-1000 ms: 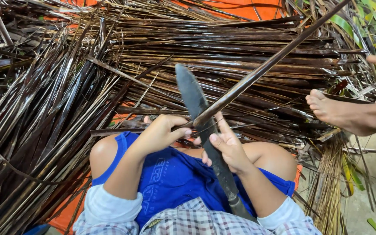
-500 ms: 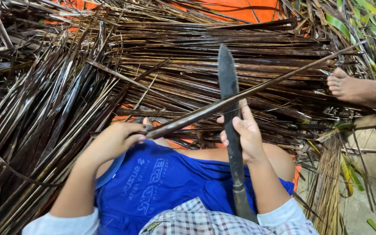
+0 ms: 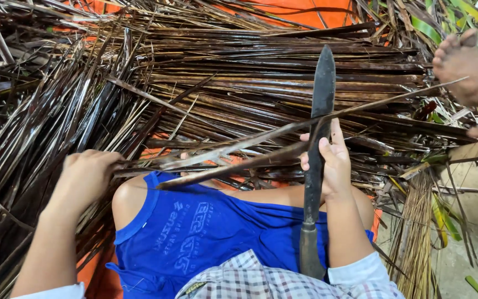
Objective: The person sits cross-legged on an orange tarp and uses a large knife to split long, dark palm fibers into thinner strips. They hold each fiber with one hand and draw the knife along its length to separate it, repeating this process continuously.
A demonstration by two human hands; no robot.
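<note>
since 0.5 s ago the left hand (image 3: 87, 174) has moved out to the dry leaf pile (image 3: 56, 111), fingers curled around strips. the right hand (image 3: 330, 160) still pinches the long leaf strip (image 3: 261, 149) against the upright blade (image 3: 319, 127).

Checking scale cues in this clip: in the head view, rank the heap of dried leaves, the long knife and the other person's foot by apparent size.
1. Heap of dried leaves, filling most of the view.
2. Long knife, standing upright by the right hand.
3. Other person's foot, cut off by the frame edge, so its full size is unsure.
</note>
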